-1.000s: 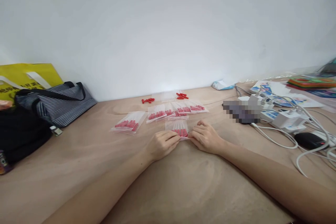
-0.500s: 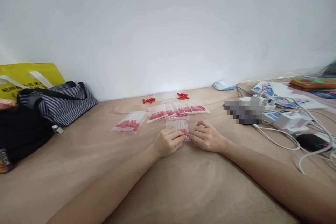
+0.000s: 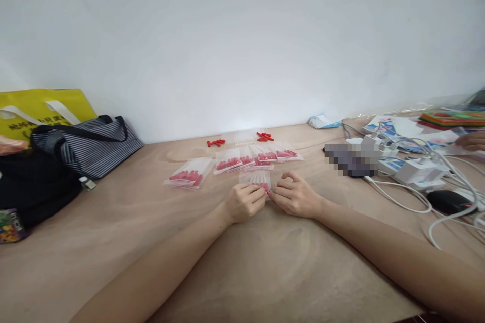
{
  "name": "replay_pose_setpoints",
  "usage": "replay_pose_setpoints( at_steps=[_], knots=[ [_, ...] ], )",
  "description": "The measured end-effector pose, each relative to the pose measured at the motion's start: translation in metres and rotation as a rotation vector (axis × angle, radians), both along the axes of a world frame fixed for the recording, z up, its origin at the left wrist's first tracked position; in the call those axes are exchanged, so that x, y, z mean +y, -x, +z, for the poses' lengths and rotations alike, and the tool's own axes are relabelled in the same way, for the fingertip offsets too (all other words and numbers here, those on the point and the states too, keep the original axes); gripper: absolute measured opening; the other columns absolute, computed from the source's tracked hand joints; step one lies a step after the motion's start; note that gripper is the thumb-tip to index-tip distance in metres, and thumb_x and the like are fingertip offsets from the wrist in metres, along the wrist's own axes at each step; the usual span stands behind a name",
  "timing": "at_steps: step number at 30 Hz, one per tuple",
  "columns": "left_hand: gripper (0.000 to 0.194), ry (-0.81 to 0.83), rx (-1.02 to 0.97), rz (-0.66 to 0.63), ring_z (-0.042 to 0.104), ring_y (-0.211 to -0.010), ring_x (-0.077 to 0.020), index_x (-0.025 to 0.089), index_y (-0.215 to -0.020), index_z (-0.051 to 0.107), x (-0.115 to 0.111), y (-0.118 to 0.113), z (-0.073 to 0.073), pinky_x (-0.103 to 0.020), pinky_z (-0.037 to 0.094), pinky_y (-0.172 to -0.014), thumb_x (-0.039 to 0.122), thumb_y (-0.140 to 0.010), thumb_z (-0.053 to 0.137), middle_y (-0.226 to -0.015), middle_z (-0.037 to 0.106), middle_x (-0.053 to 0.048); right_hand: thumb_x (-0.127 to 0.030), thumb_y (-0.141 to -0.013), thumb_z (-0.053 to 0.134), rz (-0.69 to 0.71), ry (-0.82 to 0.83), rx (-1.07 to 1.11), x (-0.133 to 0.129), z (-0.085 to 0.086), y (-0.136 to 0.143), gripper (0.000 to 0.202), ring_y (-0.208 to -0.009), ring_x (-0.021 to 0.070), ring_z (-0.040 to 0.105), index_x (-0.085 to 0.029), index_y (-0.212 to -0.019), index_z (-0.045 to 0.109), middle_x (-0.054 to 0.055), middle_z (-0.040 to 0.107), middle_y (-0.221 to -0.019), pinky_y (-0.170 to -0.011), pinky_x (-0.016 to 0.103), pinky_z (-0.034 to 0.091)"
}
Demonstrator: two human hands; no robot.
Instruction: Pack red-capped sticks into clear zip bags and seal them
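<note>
A small clear zip bag (image 3: 250, 176) with red pieces inside lies flat between my hands. My left hand (image 3: 245, 203) is closed on its near left edge, fingertips pressed together and partly covering the red pieces. On its near right corner, my right hand (image 3: 293, 196) pinches with thumb and index finger, the other fingers curled. Beyond them several filled zip bags (image 3: 229, 160) overlap in a row, and more filled bags (image 3: 190, 172) lie to the left. Loose red pieces (image 3: 215, 143) and a second loose red group (image 3: 264, 137) sit on either side of a stack of flat bags (image 3: 244, 137).
At left stand a striped bag (image 3: 96, 149), a yellow bag (image 3: 45, 103) and a black cloth item (image 3: 34, 189). A phone (image 3: 350, 160), chargers (image 3: 420, 174), white cables and a black mouse-like object (image 3: 450, 203) crowd the right. Another person's hand (image 3: 472, 140) shows at the right edge.
My fingers have drawn slightly closer together along the bag's near edge, covering more of the red pieces. Another person's hand has come into view at the far right.
</note>
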State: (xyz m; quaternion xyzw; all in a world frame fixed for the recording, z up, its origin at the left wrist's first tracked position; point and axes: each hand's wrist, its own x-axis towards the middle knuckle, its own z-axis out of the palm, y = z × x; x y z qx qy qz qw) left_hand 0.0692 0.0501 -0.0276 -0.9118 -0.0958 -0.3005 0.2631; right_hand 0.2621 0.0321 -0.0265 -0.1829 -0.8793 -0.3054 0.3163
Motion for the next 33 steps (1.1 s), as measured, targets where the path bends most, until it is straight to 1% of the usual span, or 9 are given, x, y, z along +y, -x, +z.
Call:
replay_pose_setpoints(
  at_steps=[7,11,16,20,24,26,28,30,33],
  knots=[
    [0.02,-0.095,0.001,-0.005,0.06,-0.063,-0.0115,0.013,-0.069,0.058,-0.006,0.005,0.006,-0.024,0.049,-0.06,0.01,-0.084,0.045,-0.067,0.064,-0.003,-0.008,-0.08,0.038,-0.005,0.023,0.029,-0.003,-0.001,0.006,0.024,-0.056,0.0101,0.039,-0.017,-0.063,0.052,-0.002,0.051,-0.055,-0.072,0.03,0.028],
    [0.015,-0.15,0.005,0.005,0.061,-0.062,-0.0123,0.013,-0.074,0.058,-0.011,0.018,0.01,-0.025,0.049,-0.059,0.009,-0.083,0.045,-0.069,0.065,-0.003,-0.009,-0.079,0.04,-0.016,0.081,0.058,-0.005,-0.003,0.007,0.02,-0.057,0.0099,0.04,-0.017,-0.066,0.052,-0.002,0.05,-0.055,-0.071,0.03,0.029],
    [0.013,-0.186,0.025,0.053,0.06,-0.057,-0.0124,0.012,-0.075,0.057,-0.014,0.04,0.014,-0.024,0.049,-0.054,0.008,-0.081,0.046,-0.067,0.065,-0.004,-0.01,-0.079,0.04,-0.001,0.14,0.075,-0.006,-0.005,0.006,0.019,-0.057,0.0098,0.041,-0.017,-0.065,0.051,-0.002,0.05,-0.055,-0.072,0.029,0.029],
    [0.018,-0.177,0.05,0.075,0.061,-0.058,-0.0121,0.013,-0.078,0.056,-0.016,0.057,0.017,-0.023,0.049,-0.055,0.008,-0.084,0.041,-0.068,0.065,-0.004,-0.01,-0.079,0.039,-0.003,0.184,0.083,-0.007,-0.006,0.005,0.021,-0.056,0.0095,0.041,-0.017,-0.063,0.05,-0.001,0.052,-0.056,-0.074,0.03,0.03],
    [0.021,-0.082,0.041,0.103,0.062,-0.062,-0.0134,0.013,-0.082,0.057,-0.023,0.068,0.015,-0.023,0.048,-0.055,0.008,-0.086,0.036,-0.069,0.065,-0.005,-0.01,-0.08,0.039,0.022,0.225,0.106,-0.009,-0.005,0.005,0.02,-0.054,0.009,0.042,-0.017,-0.065,0.051,-0.002,0.051,-0.055,-0.075,0.03,0.031],
    [0.022,0.065,-0.019,0.146,0.062,-0.063,-0.0133,0.015,-0.08,0.057,-0.028,0.07,0.013,-0.022,0.047,-0.056,0.012,-0.088,0.036,-0.069,0.064,-0.005,-0.012,-0.081,0.038,0.03,0.261,0.121,-0.01,-0.005,0.004,0.021,-0.054,0.0088,0.043,-0.018,-0.067,0.051,-0.003,0.051,-0.055,-0.076,0.03,0.031],
    [0.022,0.363,-0.127,0.222,0.061,-0.06,-0.0124,0.016,-0.075,0.055,-0.033,0.068,0.011,-0.021,0.047,-0.056,0.02,-0.089,0.038,-0.065,0.062,-0.002,-0.015,-0.083,0.038,0.042,0.307,0.136,-0.013,-0.004,0.004,0.02,-0.052,0.0085,0.044,-0.018,-0.068,0.051,-0.003,0.051,-0.055,-0.078,0.03,0.031],
    [0.023,0.809,-0.303,0.301,0.059,-0.056,-0.0114,0.017,-0.081,0.054,-0.037,0.063,0.011,-0.021,0.048,-0.053,0.03,-0.09,0.037,-0.062,0.058,0.0,-0.018,-0.085,0.039,0.056,0.368,0.152,-0.016,-0.004,0.005,0.019,-0.052,0.0083,0.045,-0.018,-0.07,0.051,-0.003,0.053,-0.055,-0.08,0.031,0.031],
    [0.027,1.484,-0.687,0.368,0.06,-0.053,-0.0117,0.019,-0.1,0.046,-0.041,0.052,0.013,-0.023,0.05,-0.051,0.042,-0.087,0.037,-0.066,0.058,0.001,-0.02,-0.085,0.04,0.084,0.441,0.166,-0.021,-0.004,0.008,0.017,-0.052,0.0081,0.047,-0.017,-0.072,0.051,-0.003,0.056,-0.057,-0.082,0.032,0.031]
  ],
)
